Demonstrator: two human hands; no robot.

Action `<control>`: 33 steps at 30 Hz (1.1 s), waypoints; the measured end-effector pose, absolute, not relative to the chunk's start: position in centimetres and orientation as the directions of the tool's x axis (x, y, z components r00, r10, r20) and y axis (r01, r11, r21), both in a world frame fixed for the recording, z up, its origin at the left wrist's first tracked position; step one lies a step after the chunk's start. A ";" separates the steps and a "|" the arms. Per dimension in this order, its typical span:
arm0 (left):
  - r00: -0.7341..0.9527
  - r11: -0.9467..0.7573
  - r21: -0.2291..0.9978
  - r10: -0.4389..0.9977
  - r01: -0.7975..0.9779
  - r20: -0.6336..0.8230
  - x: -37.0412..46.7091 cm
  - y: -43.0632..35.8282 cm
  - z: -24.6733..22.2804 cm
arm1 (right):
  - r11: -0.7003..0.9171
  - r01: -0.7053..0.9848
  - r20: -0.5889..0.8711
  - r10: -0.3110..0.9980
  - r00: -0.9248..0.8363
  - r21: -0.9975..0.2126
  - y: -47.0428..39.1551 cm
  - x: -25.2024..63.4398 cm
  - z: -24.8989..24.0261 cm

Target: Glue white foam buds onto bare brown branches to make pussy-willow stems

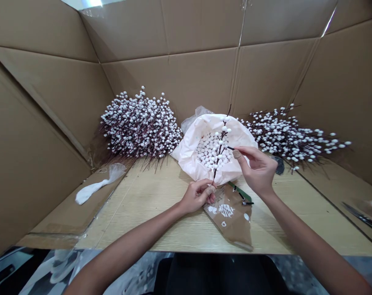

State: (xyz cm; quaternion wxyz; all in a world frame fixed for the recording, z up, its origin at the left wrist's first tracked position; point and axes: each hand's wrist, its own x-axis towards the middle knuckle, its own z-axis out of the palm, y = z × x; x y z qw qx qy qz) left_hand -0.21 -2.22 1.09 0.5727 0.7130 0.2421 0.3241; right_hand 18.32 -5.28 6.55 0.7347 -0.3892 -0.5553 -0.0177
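My left hand (201, 192) is closed in a pinch round the lower end of a dark artificial berry branch (218, 155) with white berries. The branch stands tilted up over an open white plastic bag (188, 160) that holds many loose white berries (204, 151). A thin, short black stick (231, 148) is pinched between the thumb and fingers of my right hand (256, 166). Its tip points at the middle of the branch, close to a berry; whether they touch I cannot tell. Below the bag lies a cardboard piece (235, 229) with white glue-like smears.
Finished-looking berry branches are heaped at the back left (139, 127), with a smaller bunch (293, 135) at the back right. A white-filled plastic bag (93, 190) lies at left, scissors (362, 217) at right. A green strip (243, 191) rests on the cardboard. Cardboard walls (201, 82) enclose the table.
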 end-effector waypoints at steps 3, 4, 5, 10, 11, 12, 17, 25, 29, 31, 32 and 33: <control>0.671 -0.221 0.975 0.719 -0.028 0.182 -0.2 -2.3 1.2 | 0.698 0.453 0.826 0.399 0.397 -0.555 -5.3 18.3 6.7; 0.670 -0.220 0.975 0.720 -0.027 0.181 -0.2 -2.3 1.2 | 0.701 0.450 0.826 0.394 0.403 -0.553 -5.4 18.4 6.8; 0.670 -0.219 0.975 0.720 -0.027 0.180 -0.2 -2.3 1.2 | 0.702 0.449 0.826 0.389 0.407 -0.552 -5.4 18.4 6.8; 0.670 -0.216 0.976 0.720 -0.033 0.182 -0.2 -2.2 1.1 | 0.686 0.465 0.823 0.392 0.412 -0.559 -5.6 18.4 7.1; 0.670 -0.216 0.976 0.719 -0.033 0.182 -0.2 -2.2 1.1 | 0.688 0.463 0.824 0.392 0.410 -0.558 -5.6 18.4 7.1; 0.671 -0.215 0.976 0.719 -0.032 0.180 -0.2 -2.2 1.1 | 0.694 0.458 0.825 0.391 0.408 -0.555 -5.6 18.4 7.0; 0.668 -0.213 0.977 0.723 -0.027 0.176 -0.2 -2.3 1.2 | 0.719 0.432 0.832 0.401 0.382 -0.545 -5.4 18.5 6.8; 0.665 -0.222 0.975 0.725 -0.022 0.180 -0.1 -2.3 1.2 | 0.673 0.430 0.787 0.410 0.461 -0.602 -5.5 18.8 7.2; 0.658 -0.222 0.974 0.729 -0.032 0.188 -0.1 -2.3 1.2 | 0.671 0.435 0.780 0.374 0.502 -0.601 -5.6 19.3 7.5; 0.652 -0.218 0.975 0.734 -0.044 0.193 -0.1 -2.3 1.1 | 0.668 0.440 0.771 0.335 0.542 -0.600 -5.5 19.6 7.7; 0.648 -0.217 0.975 0.736 -0.050 0.197 -0.1 -2.3 1.0 | 0.668 0.440 0.763 0.315 0.564 -0.601 -5.5 19.8 7.9; 0.644 -0.215 0.975 0.739 -0.055 0.199 -0.1 -2.3 1.0 | 0.668 0.438 0.756 0.299 0.582 -0.601 -5.4 19.9 8.0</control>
